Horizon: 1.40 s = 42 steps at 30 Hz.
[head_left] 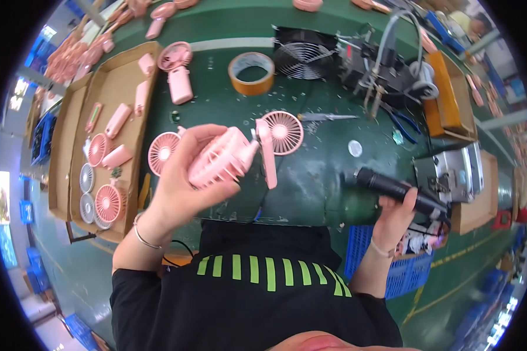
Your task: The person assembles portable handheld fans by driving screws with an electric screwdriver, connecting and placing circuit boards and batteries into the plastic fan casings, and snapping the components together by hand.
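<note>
My left hand is wrapped round the slatted head of a pink handheld fan, lifted over the green bench. A slim pink handle piece stands at the right end of that head; whether it is joined to it I cannot tell. Closed round a black electric screwdriver is my right hand, at the bench's right side, with the tip pointing left. Behind the held fan lie a round pink grille on the right and another pink fan grille on the left.
A cardboard tray of fan parts lies left. At the back are a pink fan, a tape roll, a black cooling fan and a dark machine. Blue pliers, a thin screwdriver and a metal box sit right.
</note>
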Each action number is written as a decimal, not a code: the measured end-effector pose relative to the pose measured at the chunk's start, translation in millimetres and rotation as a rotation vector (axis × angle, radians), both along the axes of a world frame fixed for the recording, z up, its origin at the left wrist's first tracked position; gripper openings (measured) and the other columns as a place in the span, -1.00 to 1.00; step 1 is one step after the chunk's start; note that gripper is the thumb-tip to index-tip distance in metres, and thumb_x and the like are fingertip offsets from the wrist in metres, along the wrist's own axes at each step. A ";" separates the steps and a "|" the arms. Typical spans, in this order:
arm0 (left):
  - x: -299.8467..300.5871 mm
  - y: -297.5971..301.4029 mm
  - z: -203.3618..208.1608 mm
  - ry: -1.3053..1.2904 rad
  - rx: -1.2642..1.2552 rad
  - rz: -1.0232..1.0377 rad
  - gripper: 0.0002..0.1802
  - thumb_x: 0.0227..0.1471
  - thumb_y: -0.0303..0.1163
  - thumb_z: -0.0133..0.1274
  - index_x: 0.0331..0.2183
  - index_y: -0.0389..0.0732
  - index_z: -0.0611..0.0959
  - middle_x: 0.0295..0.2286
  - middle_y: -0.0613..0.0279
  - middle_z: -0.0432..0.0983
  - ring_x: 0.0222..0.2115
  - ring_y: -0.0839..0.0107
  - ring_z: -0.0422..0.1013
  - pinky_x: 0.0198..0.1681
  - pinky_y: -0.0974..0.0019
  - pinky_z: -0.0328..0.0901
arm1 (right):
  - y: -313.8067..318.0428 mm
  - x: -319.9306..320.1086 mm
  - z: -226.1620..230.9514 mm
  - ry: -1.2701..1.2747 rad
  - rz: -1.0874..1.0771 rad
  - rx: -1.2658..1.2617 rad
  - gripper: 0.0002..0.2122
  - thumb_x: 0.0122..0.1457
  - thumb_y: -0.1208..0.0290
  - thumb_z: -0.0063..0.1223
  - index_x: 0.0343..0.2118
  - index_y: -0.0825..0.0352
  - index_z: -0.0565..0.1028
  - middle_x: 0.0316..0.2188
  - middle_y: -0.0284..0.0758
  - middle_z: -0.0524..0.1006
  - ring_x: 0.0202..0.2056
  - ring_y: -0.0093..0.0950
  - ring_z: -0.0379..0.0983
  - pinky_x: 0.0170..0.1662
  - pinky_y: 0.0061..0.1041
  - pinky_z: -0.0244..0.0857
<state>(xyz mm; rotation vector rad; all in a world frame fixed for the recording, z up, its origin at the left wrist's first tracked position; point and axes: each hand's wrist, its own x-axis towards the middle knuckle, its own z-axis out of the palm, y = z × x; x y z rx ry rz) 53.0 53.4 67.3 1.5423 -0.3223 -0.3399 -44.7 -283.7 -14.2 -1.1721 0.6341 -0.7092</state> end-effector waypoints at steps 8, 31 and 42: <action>-12.2 -50.3 -26.9 -0.554 0.363 -0.081 -0.15 -0.43 -0.36 0.45 -0.03 -0.25 0.42 -0.04 -0.02 0.27 -0.01 0.08 0.28 0.03 0.15 0.24 | -30.0 -13.4 2.4 0.276 0.508 0.064 -0.65 0.29 0.22 -0.14 -0.07 0.44 0.38 -0.18 -0.06 0.56 -0.25 -0.41 0.54 -0.22 -0.54 0.36; -25.5 -59.7 -49.6 -0.629 0.365 -0.076 -0.22 -0.40 -0.41 0.42 -0.03 -0.20 0.47 0.02 -0.06 0.22 0.00 0.02 0.29 -0.02 0.12 0.31 | 83.6 13.9 -15.7 -0.058 1.031 0.441 -0.44 0.27 0.31 -0.08 0.26 0.39 0.05 0.07 -0.26 0.34 0.03 -0.49 0.35 0.06 -0.49 0.29; -28.6 -48.9 -47.3 -0.656 0.476 0.001 -0.27 -0.41 -0.44 0.40 -0.08 -0.19 0.50 -0.01 -0.08 0.26 -0.01 0.01 0.30 -0.04 0.11 0.31 | 90.3 10.9 -10.8 -0.046 0.958 0.514 -0.62 0.38 0.34 -0.31 0.17 0.40 0.19 -0.04 -0.23 0.41 -0.16 -0.44 0.49 -0.19 -0.39 0.52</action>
